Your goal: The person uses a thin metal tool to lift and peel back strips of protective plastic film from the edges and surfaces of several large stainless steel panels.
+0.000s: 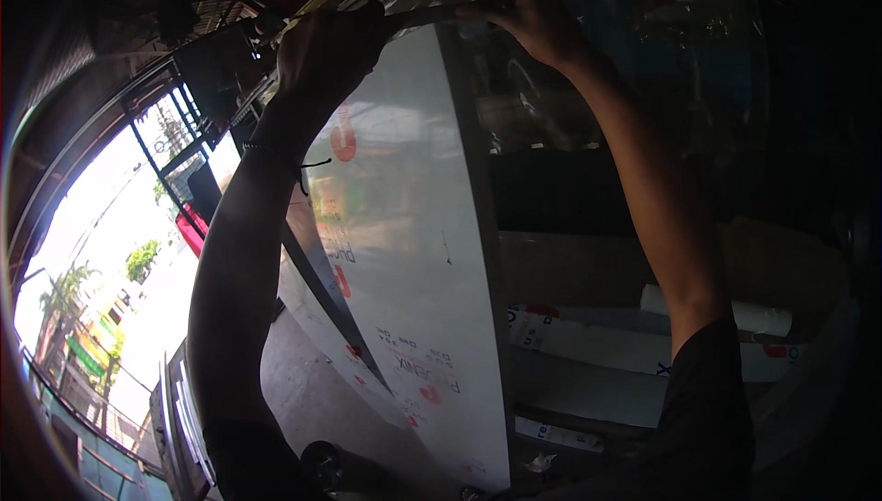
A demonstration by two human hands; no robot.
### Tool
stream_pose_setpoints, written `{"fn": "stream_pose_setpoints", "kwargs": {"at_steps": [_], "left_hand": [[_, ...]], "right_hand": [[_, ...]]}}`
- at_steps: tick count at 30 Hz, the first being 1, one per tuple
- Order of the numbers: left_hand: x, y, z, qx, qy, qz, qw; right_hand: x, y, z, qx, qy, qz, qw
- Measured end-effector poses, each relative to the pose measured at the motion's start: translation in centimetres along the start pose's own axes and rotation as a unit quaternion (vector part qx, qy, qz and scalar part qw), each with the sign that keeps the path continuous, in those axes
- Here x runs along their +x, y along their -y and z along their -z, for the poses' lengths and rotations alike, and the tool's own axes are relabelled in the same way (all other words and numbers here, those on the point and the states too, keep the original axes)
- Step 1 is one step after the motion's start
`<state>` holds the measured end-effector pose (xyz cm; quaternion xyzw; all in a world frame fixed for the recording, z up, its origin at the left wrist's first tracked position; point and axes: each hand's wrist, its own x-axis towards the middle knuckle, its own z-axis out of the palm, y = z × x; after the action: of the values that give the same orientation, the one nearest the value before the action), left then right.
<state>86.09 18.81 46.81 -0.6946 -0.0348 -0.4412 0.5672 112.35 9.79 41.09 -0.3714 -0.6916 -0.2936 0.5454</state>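
Observation:
Both my arms are raised to the top of a tall, upright white sheet panel (pixel 413 189) with red and dark printing on its face. A thin, flat strip (pixel 423 17) spans from hand to hand along the panel's upper edge; shade hides its exact kind. My left hand (pixel 326 51) is closed around the strip's left end, its fingers mostly in shadow. At the other end my right hand (pixel 528 19) pinches the strip between thumb and fingers. A dark cord (pixel 312 170) hangs by my left wrist.
More white printed sheets (pixel 588 345) and a white roll (pixel 763 315) lie low at the right. Clear plastic film (pixel 542 97) hangs behind the panel. To the left, a dark metal frame (pixel 170 152) stands by a bright opening. Long metal lengths (pixel 184 418) rest below it.

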Motion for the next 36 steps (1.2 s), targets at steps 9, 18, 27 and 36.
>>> {"fn": "stream_pose_setpoints", "kwargs": {"at_steps": [9,18,27,36], "left_hand": [[-0.8,0.6,-1.9,-0.040,0.005,-0.039,0.998],[-2.3,-1.5,0.0,0.007,0.093,-0.016,0.996],[-0.3,0.5,-1.0,0.005,0.081,-0.024,0.996],[-4.8,-3.6,1.3,0.007,0.110,-0.019,0.994]], "right_hand": [[-0.7,-1.3,-1.5,0.042,-0.023,0.040,0.998],[-3.8,-1.3,-2.3,0.057,0.008,-0.016,0.998],[-1.0,-3.4,-1.6,0.085,0.040,-0.039,0.995],[-6.7,1.0,-2.6,0.094,-0.013,-0.025,0.995]]}}
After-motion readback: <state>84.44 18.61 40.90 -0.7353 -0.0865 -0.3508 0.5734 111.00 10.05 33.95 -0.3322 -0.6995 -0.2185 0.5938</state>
